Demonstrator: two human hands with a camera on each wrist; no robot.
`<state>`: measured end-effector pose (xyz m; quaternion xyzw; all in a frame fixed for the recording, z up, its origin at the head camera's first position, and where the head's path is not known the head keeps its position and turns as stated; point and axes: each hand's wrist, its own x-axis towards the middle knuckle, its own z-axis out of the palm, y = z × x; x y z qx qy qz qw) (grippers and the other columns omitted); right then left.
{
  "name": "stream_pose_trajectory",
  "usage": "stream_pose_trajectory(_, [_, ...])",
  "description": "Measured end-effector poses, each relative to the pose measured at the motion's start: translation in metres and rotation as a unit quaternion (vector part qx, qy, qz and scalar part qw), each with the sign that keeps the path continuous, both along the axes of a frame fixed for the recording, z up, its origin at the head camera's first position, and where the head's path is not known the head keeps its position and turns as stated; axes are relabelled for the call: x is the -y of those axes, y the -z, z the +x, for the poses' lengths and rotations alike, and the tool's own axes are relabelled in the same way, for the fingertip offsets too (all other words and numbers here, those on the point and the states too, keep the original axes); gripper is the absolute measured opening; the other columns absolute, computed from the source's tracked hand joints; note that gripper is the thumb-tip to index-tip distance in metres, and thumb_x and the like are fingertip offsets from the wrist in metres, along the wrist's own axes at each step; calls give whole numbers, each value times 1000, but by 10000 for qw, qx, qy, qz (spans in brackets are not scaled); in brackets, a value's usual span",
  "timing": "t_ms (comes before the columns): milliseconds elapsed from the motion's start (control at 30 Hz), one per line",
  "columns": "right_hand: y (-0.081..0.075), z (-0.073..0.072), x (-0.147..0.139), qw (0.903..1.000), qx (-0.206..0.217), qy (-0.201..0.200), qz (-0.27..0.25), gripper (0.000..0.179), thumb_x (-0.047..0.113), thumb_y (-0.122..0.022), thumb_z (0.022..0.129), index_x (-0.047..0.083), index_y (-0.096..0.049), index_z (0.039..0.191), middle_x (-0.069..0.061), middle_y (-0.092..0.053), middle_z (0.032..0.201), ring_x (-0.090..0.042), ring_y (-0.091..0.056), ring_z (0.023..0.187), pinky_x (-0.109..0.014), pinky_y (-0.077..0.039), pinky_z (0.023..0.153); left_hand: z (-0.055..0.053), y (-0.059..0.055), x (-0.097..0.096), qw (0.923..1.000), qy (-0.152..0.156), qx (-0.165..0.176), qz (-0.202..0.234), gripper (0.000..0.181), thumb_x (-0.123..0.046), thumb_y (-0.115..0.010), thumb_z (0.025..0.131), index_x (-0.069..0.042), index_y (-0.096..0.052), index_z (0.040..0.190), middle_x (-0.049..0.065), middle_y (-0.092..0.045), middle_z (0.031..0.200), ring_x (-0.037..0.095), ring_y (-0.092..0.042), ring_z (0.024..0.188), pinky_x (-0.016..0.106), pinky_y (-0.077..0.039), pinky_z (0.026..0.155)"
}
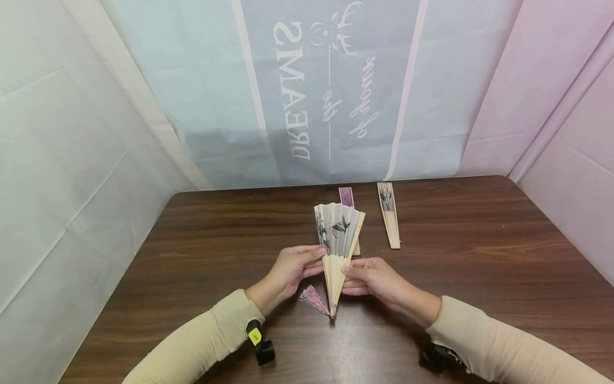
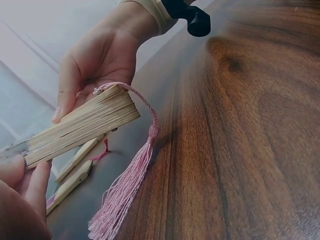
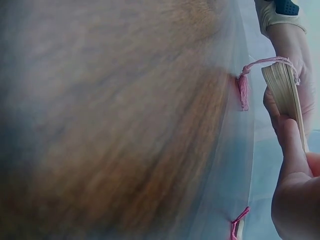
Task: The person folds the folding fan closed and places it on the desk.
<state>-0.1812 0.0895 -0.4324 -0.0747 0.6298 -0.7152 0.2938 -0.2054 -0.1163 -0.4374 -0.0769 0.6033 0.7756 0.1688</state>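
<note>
A partly spread folding fan (image 1: 339,232), with pale wooden ribs and a grey floral-and-bird print, is held above the table with its pivot end toward me. My left hand (image 1: 292,269) pinches its left edge between thumb and fingers. On the opposite edge, my right hand (image 1: 379,280) grips the ribs with the thumb on top. A pink tassel (image 2: 125,192) hangs on a cord from the pivot end. In the right wrist view the stacked ribs (image 3: 283,90) show end-on between both hands.
Behind the held fan lies a folded fan with a purple end (image 1: 346,196), partly covered from view. A folded fan with a dark print (image 1: 389,224) rests to its right. The wooden table (image 1: 216,229) meets a printed cloth backdrop (image 1: 216,133) at its far edge.
</note>
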Motion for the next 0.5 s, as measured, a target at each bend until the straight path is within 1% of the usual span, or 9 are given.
stream_pose_trajectory(133, [1, -1, -1, 10000, -48, -67, 19, 37, 10, -55, 99, -20, -54, 121, -22, -74, 106, -16, -75, 89, -36, -63, 90, 0, 0, -1, 9999, -17, -26, -98, 33, -1, -64, 94, 16, -60, 121, 14, -77, 99, 12, -73, 79, 31, -65, 82])
stream_pose_trajectory(367, [-4, 1, 4, 9997, -143, 28, 207, 37, 7, -54, 99, -23, -53, 121, -29, -71, 108, -16, -75, 88, -37, -64, 88, 1, -1, -2, 9996, 37, -138, -263, 32, -1, -65, 94, 17, -60, 120, 13, -76, 96, 13, -72, 79, 33, -65, 82])
stream_pose_trajectory(500, [-5, 2, 6, 9993, -211, 69, 293, 35, 6, -54, 99, -23, -55, 118, -30, -71, 107, -16, -75, 87, -37, -64, 86, 1, -1, -2, 9993, 50, -188, -314, 32, -1, -66, 93, 17, -61, 120, 14, -76, 97, 13, -72, 79, 33, -65, 82])
